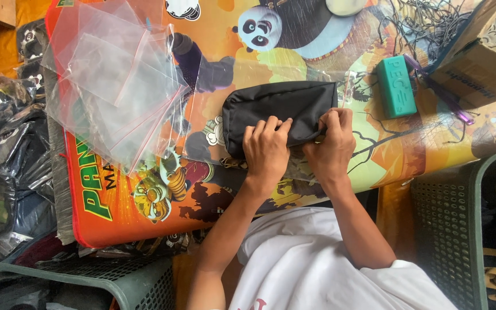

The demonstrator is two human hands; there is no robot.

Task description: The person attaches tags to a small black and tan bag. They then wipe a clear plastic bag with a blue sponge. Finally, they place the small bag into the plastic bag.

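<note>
Centrally, a black pouch (279, 109) lies on the bench (409, 149). Left hand (266, 150) presses flat, fingers spread; right hand (333, 143) pinches its edge. Clear zip bags (116, 86) lie left, a teal block (396, 86) right.

L hand (266, 148) flat, palm down, fingers spread fwd; R hand (331, 143) curled in a pinch; both forearms bare, angled inward.
</note>
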